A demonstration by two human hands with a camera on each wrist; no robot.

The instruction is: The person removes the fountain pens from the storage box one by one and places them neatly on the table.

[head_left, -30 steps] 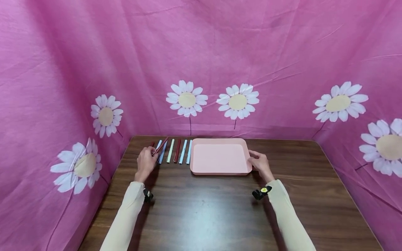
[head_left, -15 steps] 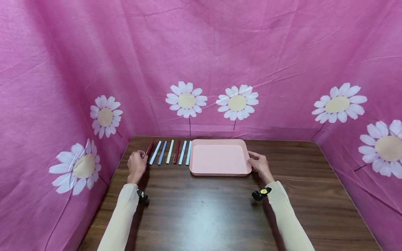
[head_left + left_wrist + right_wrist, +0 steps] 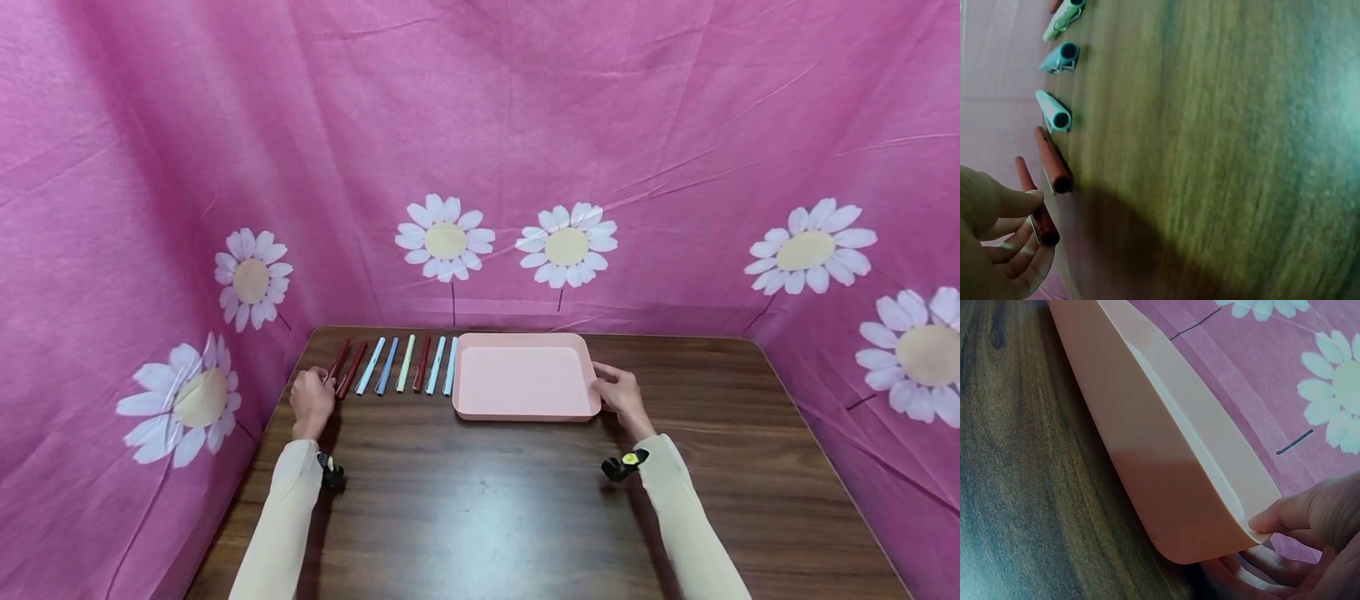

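Note:
At the left end of a row of pens, my left hand (image 3: 312, 403) holds a dark red pen (image 3: 1045, 228), pinched between thumb and fingers in the left wrist view. Right beside it, another dark red pen (image 3: 352, 370) lies on the table. Further right come a light blue pen (image 3: 371, 367), a blue pen (image 3: 387, 367), a pale green pen (image 3: 406, 364) and several more. My right hand (image 3: 621, 398) grips the right side of a pink tray (image 3: 525, 416); its thumb presses over the rim in the right wrist view.
Brown wooden table (image 3: 480, 508) under everything. A pink curtain (image 3: 637, 150) with daisies stands behind and at both sides. The tray's left edge is close to the last light blue pen (image 3: 450, 367).
My left hand has moved left along the row. A second ago it held a dark red pen slanted over the blue pens. The right hand and tray stay put.

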